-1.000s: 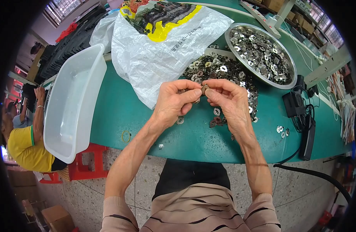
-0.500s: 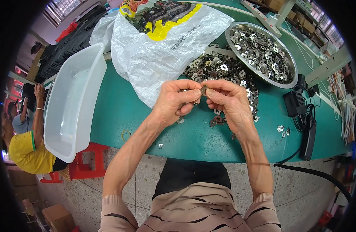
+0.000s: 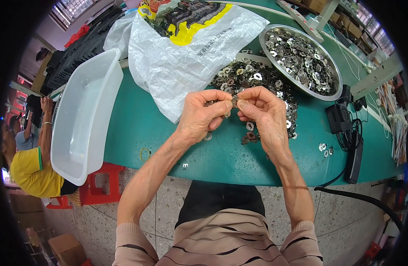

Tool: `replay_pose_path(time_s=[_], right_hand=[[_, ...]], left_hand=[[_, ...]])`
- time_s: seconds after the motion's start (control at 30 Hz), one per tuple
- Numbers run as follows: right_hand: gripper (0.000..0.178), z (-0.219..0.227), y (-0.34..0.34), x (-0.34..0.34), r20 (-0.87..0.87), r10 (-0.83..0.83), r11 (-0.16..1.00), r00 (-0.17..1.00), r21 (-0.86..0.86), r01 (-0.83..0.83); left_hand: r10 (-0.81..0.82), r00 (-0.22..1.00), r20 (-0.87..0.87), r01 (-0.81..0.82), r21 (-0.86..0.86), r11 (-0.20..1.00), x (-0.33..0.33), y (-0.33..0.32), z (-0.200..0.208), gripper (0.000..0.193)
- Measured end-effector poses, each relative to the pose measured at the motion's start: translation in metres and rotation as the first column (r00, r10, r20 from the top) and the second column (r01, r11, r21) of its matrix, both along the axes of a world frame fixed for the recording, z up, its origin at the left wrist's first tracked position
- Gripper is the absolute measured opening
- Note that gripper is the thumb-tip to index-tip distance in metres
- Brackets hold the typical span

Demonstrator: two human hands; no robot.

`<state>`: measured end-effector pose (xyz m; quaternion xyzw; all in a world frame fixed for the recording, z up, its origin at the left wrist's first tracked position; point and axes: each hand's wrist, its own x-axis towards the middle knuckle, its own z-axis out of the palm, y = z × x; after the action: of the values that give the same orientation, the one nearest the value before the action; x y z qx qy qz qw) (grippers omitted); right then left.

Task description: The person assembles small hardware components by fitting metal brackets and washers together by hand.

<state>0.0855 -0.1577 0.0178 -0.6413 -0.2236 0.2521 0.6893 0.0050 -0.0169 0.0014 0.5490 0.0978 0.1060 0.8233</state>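
The left hand [image 3: 204, 111] and the right hand [image 3: 265, 111] are pinched close together, both holding one small metal piece [image 3: 234, 102] at the fingertips. It is above the green counter [image 3: 230, 162], just in front of a big pile [image 3: 257, 77]. If a finger slips, the piece could fall and get lost, because the loose bits [image 3: 249, 127] look much like it.

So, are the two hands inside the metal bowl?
No, the left hand and right hand are both outside the bowl, lower and to its left in the picture.
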Motion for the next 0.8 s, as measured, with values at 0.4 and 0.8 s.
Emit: replay_pose_path(time_s=[0.4, 0.8], right_hand=[[0.016, -0.009, 0.007, -0.01, 0.261, -0.183, 0.982, 0.948, -0.001, 0.189], [0.015, -0.009, 0.006, -0.005, 0.207, -0.148, 0.989, 0.967, 0.007, 0.149]], left_hand=[[0.164, 0.986, 0.033, -0.166, 0.286, 0.944, 0.0, -0.01, -0.003, 0.01], [0.144, 0.99, 0.003, -0.136, 0.331, 0.934, -0.001, -0.011, 0.002, 0.01]])
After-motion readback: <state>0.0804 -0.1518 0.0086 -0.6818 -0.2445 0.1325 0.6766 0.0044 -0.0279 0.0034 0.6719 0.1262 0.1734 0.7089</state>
